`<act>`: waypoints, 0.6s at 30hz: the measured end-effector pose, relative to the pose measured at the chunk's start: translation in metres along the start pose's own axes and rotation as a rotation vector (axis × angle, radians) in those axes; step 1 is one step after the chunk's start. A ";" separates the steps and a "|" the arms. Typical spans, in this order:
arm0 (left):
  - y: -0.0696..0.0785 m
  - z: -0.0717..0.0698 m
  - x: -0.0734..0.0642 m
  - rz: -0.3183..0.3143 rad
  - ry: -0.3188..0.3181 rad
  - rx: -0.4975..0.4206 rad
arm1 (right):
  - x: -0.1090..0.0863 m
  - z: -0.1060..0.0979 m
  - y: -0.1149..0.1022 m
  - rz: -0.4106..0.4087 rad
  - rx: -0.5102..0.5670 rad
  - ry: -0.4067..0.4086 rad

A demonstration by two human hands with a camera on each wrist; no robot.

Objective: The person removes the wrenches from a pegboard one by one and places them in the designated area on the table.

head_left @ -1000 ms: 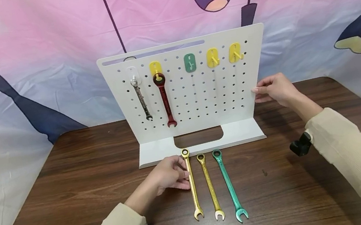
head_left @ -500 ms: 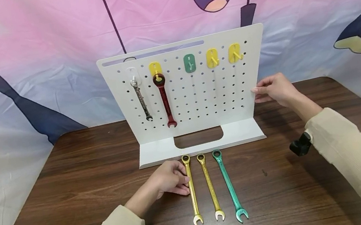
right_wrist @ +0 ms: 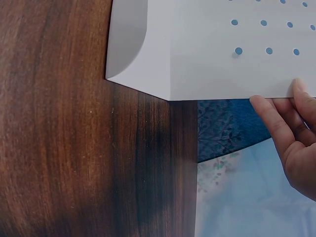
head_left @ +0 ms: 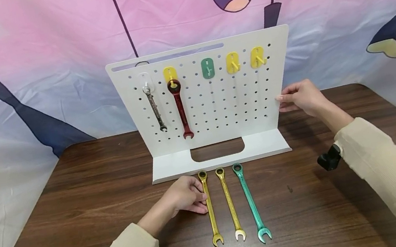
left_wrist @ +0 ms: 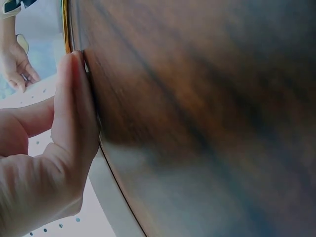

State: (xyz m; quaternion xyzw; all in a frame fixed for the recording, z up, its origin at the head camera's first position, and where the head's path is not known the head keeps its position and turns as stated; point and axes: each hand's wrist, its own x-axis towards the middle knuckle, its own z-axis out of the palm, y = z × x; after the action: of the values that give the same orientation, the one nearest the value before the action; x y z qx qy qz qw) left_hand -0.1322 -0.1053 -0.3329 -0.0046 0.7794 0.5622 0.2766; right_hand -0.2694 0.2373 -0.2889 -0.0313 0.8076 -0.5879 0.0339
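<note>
My left hand (head_left: 186,196) is at the left edge of a gold combination wrench (head_left: 212,221), thumb and fingertips pinching its shaft; in the left wrist view the fingers (left_wrist: 74,108) lie against the table and hide most of the wrench (left_wrist: 66,27). The wrench lies beside a second gold wrench (head_left: 230,203) and a green wrench (head_left: 251,202), ring ends toward the board. My right hand (head_left: 304,98) pinches the right edge of the white pegboard (head_left: 234,104); the right wrist view shows its thumb on the front face and fingers at the edge.
A small silver wrench (head_left: 155,108) and a red wrench (head_left: 181,111) hang on the board's left hooks. A green hook (head_left: 208,68) and two yellow hooks (head_left: 233,63) to its right bear nothing. Behind the wooden table (head_left: 88,194) hangs a patterned cloth (head_left: 60,98).
The left gold wrench has come down toward me, settled on the table and turned slightly, in line with the other two. My left hand moved slightly with it; my right hand stayed on the pegboard.
</note>
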 end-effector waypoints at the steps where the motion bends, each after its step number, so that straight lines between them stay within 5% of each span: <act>1: 0.000 0.000 0.000 -0.002 0.004 0.003 | 0.000 0.000 0.000 0.001 -0.001 -0.001; 18: 0.001 0.004 -0.001 -0.013 0.046 0.013 | -0.001 0.000 -0.001 0.001 0.007 0.004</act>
State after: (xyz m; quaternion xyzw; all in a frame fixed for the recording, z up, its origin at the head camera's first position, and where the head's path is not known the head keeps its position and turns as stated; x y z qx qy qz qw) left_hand -0.1300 -0.1016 -0.3324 -0.0208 0.7890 0.5552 0.2623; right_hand -0.2687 0.2370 -0.2877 -0.0297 0.8057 -0.5906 0.0325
